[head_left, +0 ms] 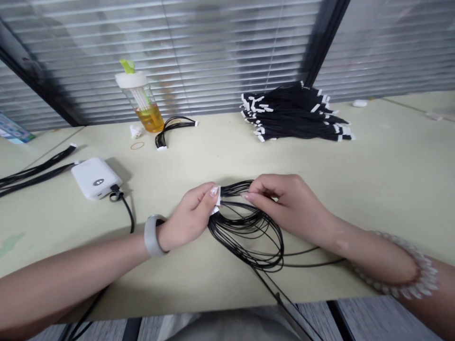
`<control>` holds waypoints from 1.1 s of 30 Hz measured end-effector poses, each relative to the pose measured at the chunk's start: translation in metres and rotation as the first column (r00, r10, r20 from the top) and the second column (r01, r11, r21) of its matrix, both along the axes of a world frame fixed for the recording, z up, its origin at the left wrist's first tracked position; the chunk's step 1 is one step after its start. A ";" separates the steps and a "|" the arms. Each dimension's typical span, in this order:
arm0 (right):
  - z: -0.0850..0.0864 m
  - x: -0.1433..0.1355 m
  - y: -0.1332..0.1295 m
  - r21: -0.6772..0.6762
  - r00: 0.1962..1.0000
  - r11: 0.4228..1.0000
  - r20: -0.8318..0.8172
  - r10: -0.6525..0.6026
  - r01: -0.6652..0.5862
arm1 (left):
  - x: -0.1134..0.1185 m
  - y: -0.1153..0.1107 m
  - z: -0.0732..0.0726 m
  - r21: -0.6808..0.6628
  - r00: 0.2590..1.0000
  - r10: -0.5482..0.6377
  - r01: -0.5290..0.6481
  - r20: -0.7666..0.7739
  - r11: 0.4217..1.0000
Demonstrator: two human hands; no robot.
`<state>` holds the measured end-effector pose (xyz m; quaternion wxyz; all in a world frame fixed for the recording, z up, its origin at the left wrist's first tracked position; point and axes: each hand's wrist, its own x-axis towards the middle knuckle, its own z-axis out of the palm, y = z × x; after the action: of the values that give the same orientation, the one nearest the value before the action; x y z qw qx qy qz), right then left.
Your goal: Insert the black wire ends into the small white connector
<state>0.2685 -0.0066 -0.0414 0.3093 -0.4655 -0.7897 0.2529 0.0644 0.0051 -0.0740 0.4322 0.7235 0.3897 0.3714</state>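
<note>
My left hand (pixel 194 210) is closed on the white connectors at the end of a black wire harness (pixel 249 237), thumb pressed on top. From those connectors the thin black wires loop out to the right and curve back. My right hand (pixel 284 201) pinches some of the upper wires between thumb and fingertips, a short way right of the connectors. A few wires trail off below toward the table's front edge and to the right under my right forearm. The other fingers of my right hand are curled and partly hidden.
At the back right lies a pile of black wire harnesses (pixel 295 116) with white ends. A bottle (pixel 147 111) of amber liquid stands back left, beside a small harness (pixel 170 130). A white power bank (pixel 95 179) with a black cable lies left, near more harnesses (pixel 39 170). Blinds rise behind.
</note>
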 end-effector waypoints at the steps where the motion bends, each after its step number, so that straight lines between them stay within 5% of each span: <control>1: 0.000 0.000 0.000 0.020 1.000 1.000 0.008 0.012 -0.012 | 0.000 0.000 0.000 0.002 1.000 -0.003 0.003 0.001 1.000; 8: -0.005 0.002 0.001 0.213 0.987 0.965 0.080 0.139 -0.153 | -0.001 0.000 0.001 -0.014 0.999 -0.007 0.007 -0.037 1.000; 17: -0.008 0.006 0.002 0.387 0.951 0.891 0.281 0.129 -0.236 | 0.001 0.001 0.001 -0.009 0.998 -0.013 0.013 -0.055 1.000; 33: -0.012 0.007 0.000 0.495 0.942 0.831 0.322 0.094 -0.252 | 0.000 0.001 0.000 -0.019 0.998 -0.034 0.033 -0.056 0.999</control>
<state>0.2750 -0.0061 -0.0536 0.2846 -0.3191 -0.9038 -0.0167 0.0641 0.0065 -0.0742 0.4337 0.7362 0.3926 0.3402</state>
